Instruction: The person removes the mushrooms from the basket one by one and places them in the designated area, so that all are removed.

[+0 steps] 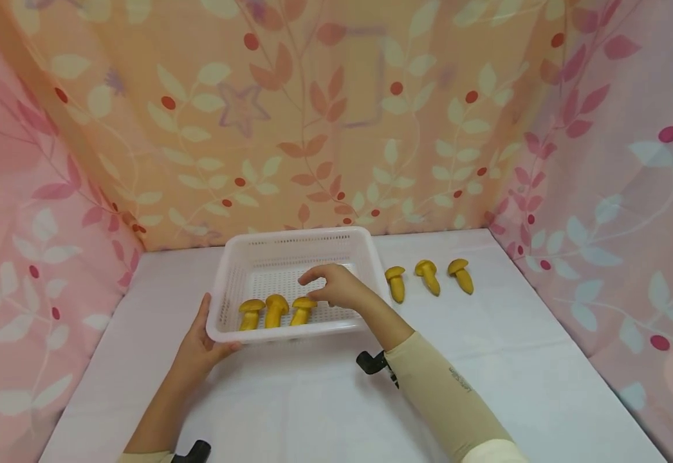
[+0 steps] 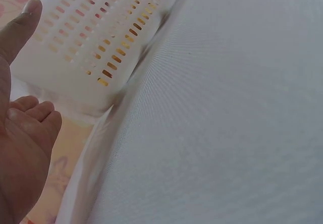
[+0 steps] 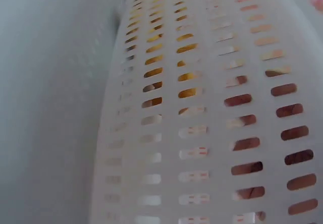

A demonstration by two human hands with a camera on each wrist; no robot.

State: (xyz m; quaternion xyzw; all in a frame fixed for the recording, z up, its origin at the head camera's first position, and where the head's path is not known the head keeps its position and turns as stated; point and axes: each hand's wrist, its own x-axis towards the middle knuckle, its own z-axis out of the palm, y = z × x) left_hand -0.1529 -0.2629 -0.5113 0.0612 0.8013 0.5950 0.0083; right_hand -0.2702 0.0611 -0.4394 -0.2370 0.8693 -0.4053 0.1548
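A white plastic basket (image 1: 298, 336) with slotted walls sits on the table. Inside, along its near wall, three yellow toy mushrooms stand in a row: a left mushroom (image 1: 251, 315), a middle mushroom (image 1: 276, 311) and a right mushroom (image 1: 302, 312). My right hand (image 1: 342, 289) reaches over the basket's right part, index finger and thumb spread apart, thumb tip right at the right mushroom's cap. At the near left corner, my left hand (image 1: 194, 350) rests against the basket, fingers extended along its side and thumb at the front rim. Through the slotted wall (image 3: 166, 108) in the right wrist view, yellow shows.
Right of the basket, three more yellow mushrooms lie in a row on the white tablecloth (image 1: 522, 334): a near one (image 1: 396, 284), a middle one (image 1: 428, 278) and a far-right one (image 1: 460, 276). Floral curtains (image 1: 313, 128) enclose the table at the back and both sides.
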